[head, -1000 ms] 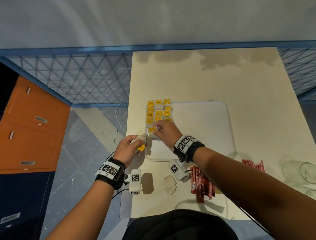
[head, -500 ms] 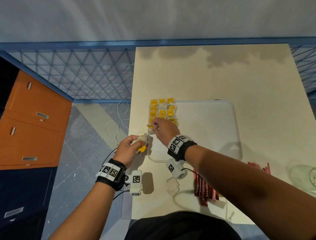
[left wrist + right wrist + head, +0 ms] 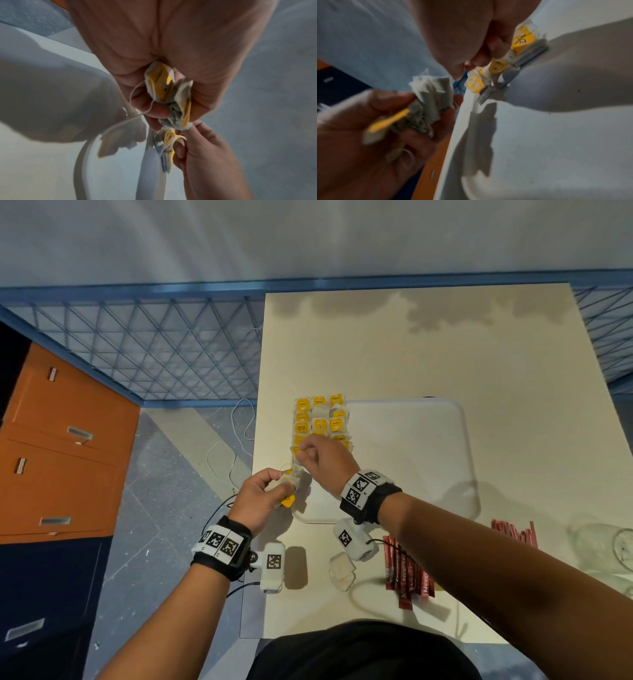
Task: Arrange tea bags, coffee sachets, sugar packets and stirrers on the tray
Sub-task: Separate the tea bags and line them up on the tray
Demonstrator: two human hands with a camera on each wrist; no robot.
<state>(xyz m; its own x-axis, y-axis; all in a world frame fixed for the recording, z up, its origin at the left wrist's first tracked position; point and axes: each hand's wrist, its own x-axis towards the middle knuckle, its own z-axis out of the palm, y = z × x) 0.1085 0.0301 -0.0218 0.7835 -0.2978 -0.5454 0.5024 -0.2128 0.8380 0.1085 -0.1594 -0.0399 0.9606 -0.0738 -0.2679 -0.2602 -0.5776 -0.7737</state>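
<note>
A white tray lies on the cream table, with several yellow-tagged tea bags in rows at its left end. My left hand hovers by the tray's near-left corner and grips a bunch of tea bags. My right hand is over the near end of the rows and pinches one tea bag by its yellow tag, just above the tray's left rim.
Red coffee sachets lie near the front edge under my right forearm. More red sticks lie to the right, next to clear glasses. A pale packet rests in front of the tray. An orange cabinet stands left of the table.
My right hand has shifted slightly left along the rows, still pinching a tea bag. The left hand keeps its bunch in the same place. The head view has shifted.
</note>
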